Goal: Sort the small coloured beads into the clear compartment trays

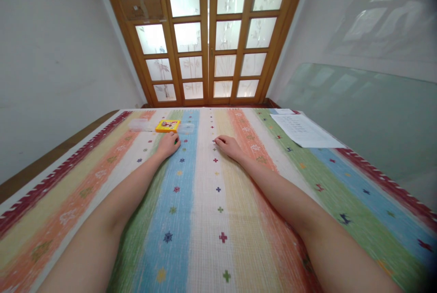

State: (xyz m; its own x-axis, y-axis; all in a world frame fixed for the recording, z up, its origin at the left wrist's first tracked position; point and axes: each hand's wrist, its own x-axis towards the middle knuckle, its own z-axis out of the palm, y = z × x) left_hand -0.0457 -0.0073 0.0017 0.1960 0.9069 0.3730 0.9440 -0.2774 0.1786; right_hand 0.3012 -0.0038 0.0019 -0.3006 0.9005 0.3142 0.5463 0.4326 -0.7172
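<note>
Approx. L-R lengthwise: yellow box [167, 125]

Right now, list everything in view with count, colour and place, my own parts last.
Flat rectangular box: one, yellow, far end, left of centre
Translucent plastic pieces: two, colourless, either side of the box
Paper sheets: at least two, white, far right
Striped patterned tablecloth: one, multicoloured, foreground
Wood-framed glazed doors: at least two, brown, background
Smooth walls: two, whitish, left and right
Left hand: one, bare, near the box
Right hand: one, bare, right of centre
</note>
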